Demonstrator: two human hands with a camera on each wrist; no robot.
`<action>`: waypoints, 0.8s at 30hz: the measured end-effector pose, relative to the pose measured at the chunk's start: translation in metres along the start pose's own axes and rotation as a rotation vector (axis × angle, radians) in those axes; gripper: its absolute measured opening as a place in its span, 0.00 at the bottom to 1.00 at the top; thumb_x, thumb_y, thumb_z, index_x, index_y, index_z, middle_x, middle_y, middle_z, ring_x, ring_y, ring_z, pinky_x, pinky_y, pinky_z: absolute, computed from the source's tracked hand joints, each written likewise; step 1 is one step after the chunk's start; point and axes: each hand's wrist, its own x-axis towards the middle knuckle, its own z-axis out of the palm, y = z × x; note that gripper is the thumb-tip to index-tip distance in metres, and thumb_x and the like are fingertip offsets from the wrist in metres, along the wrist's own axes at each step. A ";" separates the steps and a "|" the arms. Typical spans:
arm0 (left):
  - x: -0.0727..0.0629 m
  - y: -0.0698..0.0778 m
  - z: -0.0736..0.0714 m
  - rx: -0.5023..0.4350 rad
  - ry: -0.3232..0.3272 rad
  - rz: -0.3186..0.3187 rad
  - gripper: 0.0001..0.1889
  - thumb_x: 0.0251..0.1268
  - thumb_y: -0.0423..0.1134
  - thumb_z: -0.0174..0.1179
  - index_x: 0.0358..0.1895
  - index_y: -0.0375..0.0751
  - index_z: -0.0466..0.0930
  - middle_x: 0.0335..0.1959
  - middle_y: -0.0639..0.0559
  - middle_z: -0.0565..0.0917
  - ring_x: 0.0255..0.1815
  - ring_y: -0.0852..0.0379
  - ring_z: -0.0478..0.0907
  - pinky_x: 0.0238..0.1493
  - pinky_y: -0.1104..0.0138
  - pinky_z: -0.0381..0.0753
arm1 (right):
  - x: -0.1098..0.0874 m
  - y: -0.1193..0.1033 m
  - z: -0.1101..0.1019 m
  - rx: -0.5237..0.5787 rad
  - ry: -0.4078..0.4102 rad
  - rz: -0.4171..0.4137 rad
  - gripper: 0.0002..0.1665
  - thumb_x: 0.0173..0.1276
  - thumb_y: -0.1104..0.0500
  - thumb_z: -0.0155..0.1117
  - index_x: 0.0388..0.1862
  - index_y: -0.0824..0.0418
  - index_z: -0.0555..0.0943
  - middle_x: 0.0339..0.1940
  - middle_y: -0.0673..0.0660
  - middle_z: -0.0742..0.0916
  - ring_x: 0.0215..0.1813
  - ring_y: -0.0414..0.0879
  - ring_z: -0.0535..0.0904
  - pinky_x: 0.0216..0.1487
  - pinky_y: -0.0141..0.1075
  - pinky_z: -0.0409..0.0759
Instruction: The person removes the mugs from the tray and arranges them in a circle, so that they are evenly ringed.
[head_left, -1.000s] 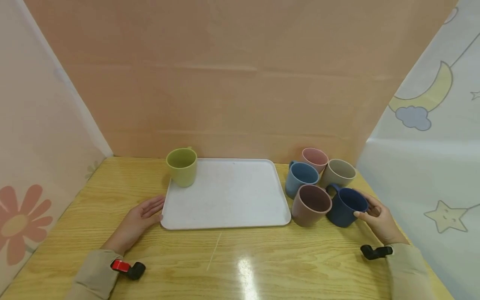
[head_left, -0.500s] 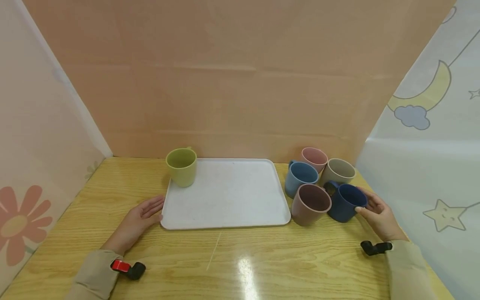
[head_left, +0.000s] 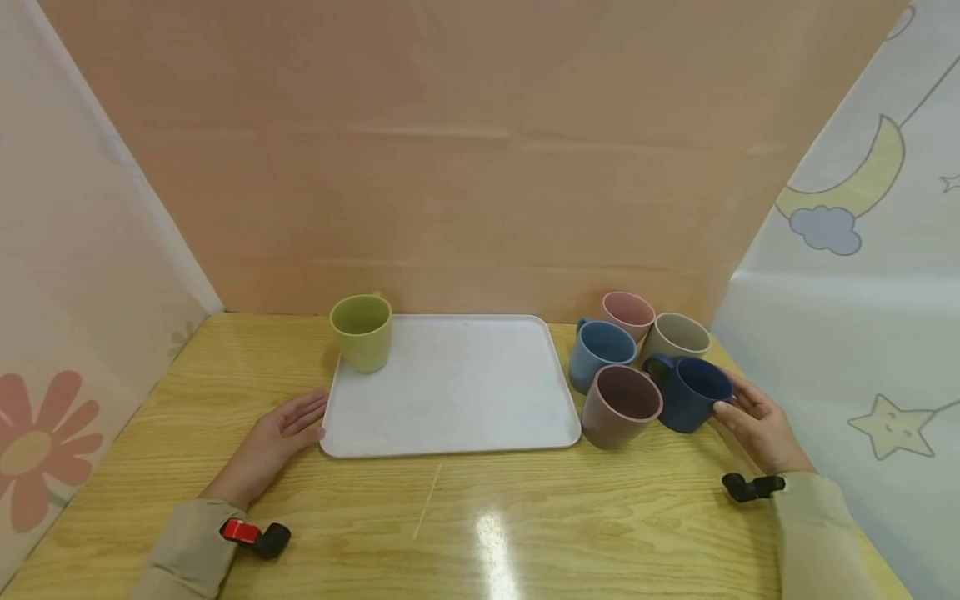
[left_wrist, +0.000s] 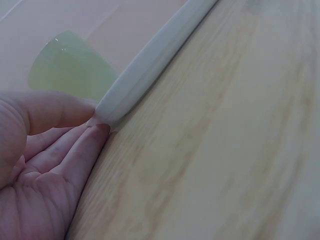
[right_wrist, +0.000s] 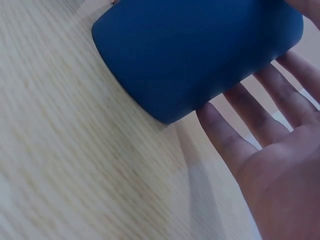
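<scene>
My right hand [head_left: 765,429] grips the navy blue mug [head_left: 684,407] by its right side, thumb near the rim and fingers round the far side. In the right wrist view several fingers [right_wrist: 260,120] lie along the side of the mug [right_wrist: 190,55], its base right at the table. The mug's handle points left and back, among the other mugs. My left hand [head_left: 273,437] lies on its side at the white tray [head_left: 457,392], fingers extended and fingertips at the left edge. In the left wrist view thumb and fingers meet the tray's rim [left_wrist: 150,65].
A yellow-green mug [head_left: 362,337] stands at the tray's back left corner. Close round the navy mug stand a mauve mug [head_left: 618,417], a light blue mug [head_left: 600,358], a pink mug [head_left: 628,315] and a beige mug [head_left: 675,336]. A paper-covered wall [head_left: 465,167] rises behind the table.
The navy mug has moved slightly back, towards the beige mug, with my right hand on it. My left hand and the tray have stayed in place.
</scene>
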 end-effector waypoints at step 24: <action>-0.001 0.001 -0.001 -0.006 0.001 0.008 0.38 0.74 0.36 0.62 0.79 0.29 0.53 0.77 0.32 0.60 0.65 0.76 0.68 0.58 0.83 0.70 | 0.016 -0.030 0.043 -0.676 0.578 -0.026 0.21 0.82 0.56 0.53 0.67 0.62 0.77 0.50 0.35 0.83 0.51 0.27 0.79 0.50 0.17 0.76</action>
